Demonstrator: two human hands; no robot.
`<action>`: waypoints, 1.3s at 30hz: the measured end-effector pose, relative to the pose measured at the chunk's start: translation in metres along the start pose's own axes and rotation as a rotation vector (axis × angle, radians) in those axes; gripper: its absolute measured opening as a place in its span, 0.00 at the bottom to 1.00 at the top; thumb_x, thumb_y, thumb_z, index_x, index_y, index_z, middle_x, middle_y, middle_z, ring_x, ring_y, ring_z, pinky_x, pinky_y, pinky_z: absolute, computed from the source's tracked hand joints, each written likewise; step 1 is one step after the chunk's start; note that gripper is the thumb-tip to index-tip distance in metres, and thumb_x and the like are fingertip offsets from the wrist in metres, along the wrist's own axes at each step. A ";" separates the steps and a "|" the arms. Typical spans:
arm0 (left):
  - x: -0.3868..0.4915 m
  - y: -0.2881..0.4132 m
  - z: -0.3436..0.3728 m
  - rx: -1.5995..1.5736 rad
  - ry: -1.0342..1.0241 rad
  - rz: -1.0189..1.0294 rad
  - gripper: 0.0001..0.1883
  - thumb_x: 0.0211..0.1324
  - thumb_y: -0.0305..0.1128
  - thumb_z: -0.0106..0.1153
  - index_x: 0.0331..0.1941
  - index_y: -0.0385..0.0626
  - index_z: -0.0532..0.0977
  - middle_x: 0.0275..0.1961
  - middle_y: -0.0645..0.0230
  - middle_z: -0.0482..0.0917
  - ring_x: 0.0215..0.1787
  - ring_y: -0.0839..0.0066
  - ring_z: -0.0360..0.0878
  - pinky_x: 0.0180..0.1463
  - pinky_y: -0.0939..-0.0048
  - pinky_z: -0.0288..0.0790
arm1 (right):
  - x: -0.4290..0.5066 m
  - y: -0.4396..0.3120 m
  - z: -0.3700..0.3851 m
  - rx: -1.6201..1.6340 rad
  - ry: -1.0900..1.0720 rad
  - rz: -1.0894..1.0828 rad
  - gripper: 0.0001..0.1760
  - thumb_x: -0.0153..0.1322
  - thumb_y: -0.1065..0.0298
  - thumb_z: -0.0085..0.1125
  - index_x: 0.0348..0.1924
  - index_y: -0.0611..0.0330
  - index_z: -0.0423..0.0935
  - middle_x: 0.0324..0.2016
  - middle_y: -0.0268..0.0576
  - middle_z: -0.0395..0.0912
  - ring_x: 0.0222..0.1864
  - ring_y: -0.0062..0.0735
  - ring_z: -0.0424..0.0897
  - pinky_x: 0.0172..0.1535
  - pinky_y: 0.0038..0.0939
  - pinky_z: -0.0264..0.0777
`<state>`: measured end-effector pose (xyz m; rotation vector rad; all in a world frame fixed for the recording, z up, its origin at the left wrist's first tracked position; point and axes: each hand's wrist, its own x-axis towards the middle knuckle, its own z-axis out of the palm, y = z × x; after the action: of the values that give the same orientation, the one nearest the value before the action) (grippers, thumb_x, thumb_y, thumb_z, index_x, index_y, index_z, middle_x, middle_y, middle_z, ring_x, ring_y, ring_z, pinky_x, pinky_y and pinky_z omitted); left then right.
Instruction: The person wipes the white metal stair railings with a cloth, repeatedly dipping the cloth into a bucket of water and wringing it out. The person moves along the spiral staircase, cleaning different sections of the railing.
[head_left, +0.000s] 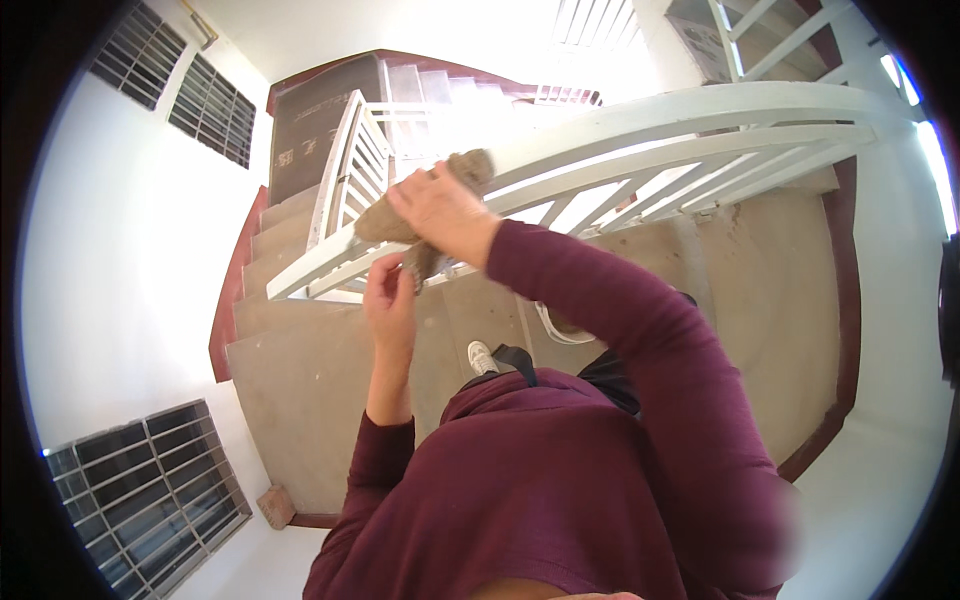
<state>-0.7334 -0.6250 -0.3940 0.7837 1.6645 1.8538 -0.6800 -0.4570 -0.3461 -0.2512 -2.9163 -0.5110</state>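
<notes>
My right hand (442, 214) presses a brown cloth (382, 221) flat onto the top of a white stair handrail (585, 135). The cloth drapes over the rail, and one end hangs down on my side. Close by that hanging end is my left hand (390, 289), its fingers curled and its thumb against or right beside the cloth. Whether the left fingers pinch the fabric cannot be made out. White balusters (622, 191) run below the handrail.
A white-rimmed container (562, 330), partly behind my right sleeve, stands on the landing floor (772, 300) near my white shoe (481, 358). Concrete steps (277, 251) descend at the left. A brick (276, 506) lies by the wall below a barred window (150, 495).
</notes>
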 end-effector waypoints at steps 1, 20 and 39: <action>0.005 0.007 0.018 -0.029 -0.087 0.069 0.10 0.65 0.22 0.54 0.49 0.40 0.74 0.39 0.74 0.78 0.38 0.87 0.74 0.42 0.82 0.69 | -0.017 0.021 -0.006 -0.038 0.048 0.011 0.28 0.66 0.64 0.58 0.60 0.58 0.69 0.44 0.36 0.76 0.50 0.32 0.75 0.55 0.40 0.66; 0.109 0.098 0.265 0.353 -0.149 0.960 0.09 0.53 0.18 0.59 0.38 0.41 0.79 0.39 0.63 0.81 0.48 0.60 0.77 0.53 0.63 0.70 | -0.311 0.417 -0.164 -0.454 0.316 0.389 0.29 0.61 0.79 0.62 0.54 0.44 0.75 0.51 0.35 0.76 0.58 0.40 0.74 0.68 0.47 0.61; 0.071 0.161 0.449 0.512 -0.454 1.136 0.20 0.53 0.32 0.67 0.51 0.48 0.78 0.59 0.60 0.75 0.64 0.55 0.72 0.65 0.52 0.64 | -0.447 0.596 -0.209 -0.579 0.403 0.695 0.37 0.56 0.85 0.62 0.58 0.49 0.72 0.59 0.41 0.72 0.66 0.50 0.66 0.68 0.45 0.61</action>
<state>-0.4602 -0.2811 -0.1949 2.5389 1.4704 1.5739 -0.1013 -0.0377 -0.0488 -1.0386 -2.0419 -1.0900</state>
